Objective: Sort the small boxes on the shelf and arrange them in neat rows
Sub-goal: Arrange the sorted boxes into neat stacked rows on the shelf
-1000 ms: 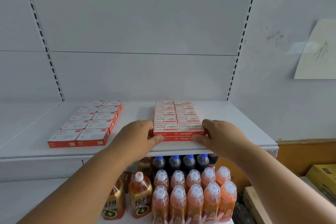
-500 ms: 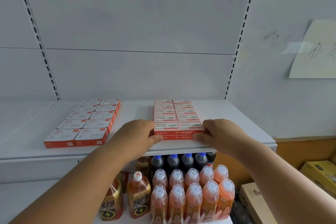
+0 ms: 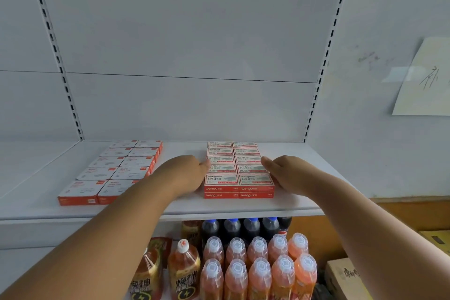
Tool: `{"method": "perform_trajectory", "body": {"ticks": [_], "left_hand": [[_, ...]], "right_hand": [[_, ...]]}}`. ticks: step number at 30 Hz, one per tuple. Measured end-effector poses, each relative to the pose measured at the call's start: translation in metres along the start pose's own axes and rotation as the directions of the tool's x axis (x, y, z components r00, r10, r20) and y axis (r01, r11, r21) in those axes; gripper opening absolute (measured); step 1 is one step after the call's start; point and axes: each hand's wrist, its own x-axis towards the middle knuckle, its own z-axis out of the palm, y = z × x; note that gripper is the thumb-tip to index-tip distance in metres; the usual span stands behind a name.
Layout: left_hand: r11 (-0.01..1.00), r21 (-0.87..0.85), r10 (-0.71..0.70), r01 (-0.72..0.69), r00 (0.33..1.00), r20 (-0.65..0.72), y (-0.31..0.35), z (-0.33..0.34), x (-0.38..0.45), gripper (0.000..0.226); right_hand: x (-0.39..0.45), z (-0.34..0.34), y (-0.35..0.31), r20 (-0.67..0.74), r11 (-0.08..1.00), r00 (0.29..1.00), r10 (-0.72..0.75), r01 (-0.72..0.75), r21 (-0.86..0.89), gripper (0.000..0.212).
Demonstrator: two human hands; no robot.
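Observation:
Small red-and-white staple boxes (image 3: 238, 169) stand in two neat columns, stacked two high, on the white shelf (image 3: 185, 204). My left hand (image 3: 185, 174) presses flat against the block's left side, fingers straight. On the right side my right hand (image 3: 283, 173) presses the same way. A second group of flatter red-and-white boxes (image 3: 117, 170) lies in two columns to the left, partly hidden by my left forearm.
Below the shelf stand orange drink bottles (image 3: 258, 270), dark bottles with blue caps (image 3: 243, 226) and two amber bottles (image 3: 168, 273). A paper sheet (image 3: 426, 80) is taped to the right wall. Cardboard boxes (image 3: 345, 277) sit at lower right.
Both hands slid from the front corners of the staple-box block further back along its sides. The boxes stay in place.

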Motion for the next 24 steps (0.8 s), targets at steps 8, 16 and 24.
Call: {"method": "perform_trajectory", "body": {"ticks": [8, 16, 24], "left_hand": [[0.998, 0.052, 0.032, -0.036, 0.996, 0.078, 0.002, 0.004, 0.017, 0.048], [1.000, -0.014, 0.011, -0.010, 0.999, 0.034, -0.006, 0.000, 0.025, 0.056], [0.999, 0.011, 0.042, -0.043, 0.998, 0.050, 0.000, 0.002, 0.041, 0.050]], "right_hand": [[0.015, 0.005, -0.006, 0.034, 0.995, 0.999, 0.000, 0.004, -0.105, 0.052], [0.018, 0.007, -0.004, 0.015, 0.996, 0.996, 0.090, -0.089, -0.022, 0.059], [0.039, 0.002, -0.010, 0.024, 0.991, 0.992, 0.120, -0.118, -0.065, 0.057]]}}
